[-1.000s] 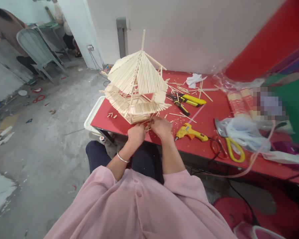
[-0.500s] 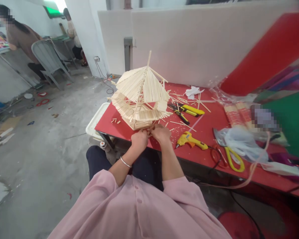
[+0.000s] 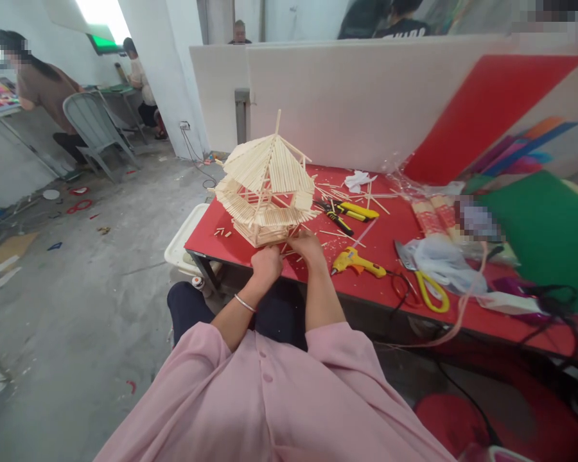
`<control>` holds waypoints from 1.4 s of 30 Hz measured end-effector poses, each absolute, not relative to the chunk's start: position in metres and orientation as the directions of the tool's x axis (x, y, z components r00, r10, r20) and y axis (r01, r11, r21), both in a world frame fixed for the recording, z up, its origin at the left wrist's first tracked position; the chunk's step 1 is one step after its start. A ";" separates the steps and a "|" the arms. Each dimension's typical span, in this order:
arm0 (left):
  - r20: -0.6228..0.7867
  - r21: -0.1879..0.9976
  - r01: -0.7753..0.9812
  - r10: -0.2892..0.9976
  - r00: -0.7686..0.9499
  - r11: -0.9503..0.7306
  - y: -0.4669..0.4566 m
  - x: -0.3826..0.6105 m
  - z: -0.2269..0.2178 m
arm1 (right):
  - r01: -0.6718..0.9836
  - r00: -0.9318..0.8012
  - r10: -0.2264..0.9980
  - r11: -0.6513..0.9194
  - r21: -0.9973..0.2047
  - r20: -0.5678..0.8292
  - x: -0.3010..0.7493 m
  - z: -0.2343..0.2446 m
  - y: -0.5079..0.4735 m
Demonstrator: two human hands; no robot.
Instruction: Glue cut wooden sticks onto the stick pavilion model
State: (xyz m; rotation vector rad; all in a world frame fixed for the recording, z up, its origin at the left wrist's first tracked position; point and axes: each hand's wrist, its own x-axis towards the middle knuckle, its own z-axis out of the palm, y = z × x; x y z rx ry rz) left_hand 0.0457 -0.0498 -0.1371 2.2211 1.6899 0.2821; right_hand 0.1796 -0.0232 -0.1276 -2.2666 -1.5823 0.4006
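Observation:
A small pavilion model (image 3: pixel 264 186) built of pale wooden sticks stands on the red table (image 3: pixel 390 282), near its left front corner. My left hand (image 3: pixel 266 264) is closed at the table's front edge just below the model's base, a silver bangle on its wrist. My right hand (image 3: pixel 309 247) is closed beside it, fingers pinched on short sticks at the foot of the model. What the left hand's fingers hold is hidden.
A yellow glue gun (image 3: pixel 356 262) lies right of my hands. Yellow-handled cutters (image 3: pixel 349 210) and loose sticks lie behind it, yellow scissors (image 3: pixel 428 292) and plastic bags further right. A white board (image 3: pixel 347 102) backs the table. Other people and a grey chair (image 3: pixel 94 131) are at far left.
The view has tilted up and pulled back, showing more of the room behind. Both hands stay at the model's base, barely shifted.

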 end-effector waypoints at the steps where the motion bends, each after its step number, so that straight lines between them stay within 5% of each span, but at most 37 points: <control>1: -0.036 0.392 0.889 0.962 0.271 -0.236 -0.051 0.045 -0.136 | 0.818 0.341 0.940 -0.313 -0.482 -0.033 0.180 -0.125 -0.029; 5: 0.043 0.502 0.826 0.961 0.272 -0.256 -0.065 0.036 -0.126 | 0.702 0.367 0.930 -0.260 -0.663 0.024 0.182 -0.100 -0.066; 8: 0.268 0.835 0.432 0.938 0.219 -0.339 -0.082 0.027 -0.106 | 0.632 0.389 0.912 -0.160 -0.758 0.132 0.182 -0.067 -0.098; 10: 0.262 0.948 0.104 0.923 0.280 -0.301 -0.091 0.022 -0.087 | 0.487 0.369 0.903 0.014 -0.873 0.220 0.177 -0.042 -0.112; 15: 0.119 0.955 -0.296 0.930 0.346 -0.012 -0.086 0.017 -0.039 | 0.257 0.332 0.879 0.265 -0.929 0.343 0.150 0.002 -0.099; 20: 0.028 0.875 -0.468 0.953 0.302 0.122 -0.072 0.015 -0.013 | 0.270 0.389 0.817 0.340 -0.901 0.425 0.129 0.011 -0.074; 31: -0.333 0.712 -0.549 0.899 0.284 0.437 -0.046 0.005 0.022 | 0.573 0.375 0.647 0.401 -0.715 0.664 0.137 -0.007 -0.091; 42: -0.404 0.752 -0.392 0.841 0.360 0.530 -0.018 -0.005 0.027 | 0.614 0.308 0.665 0.407 -0.676 0.680 0.140 -0.010 -0.094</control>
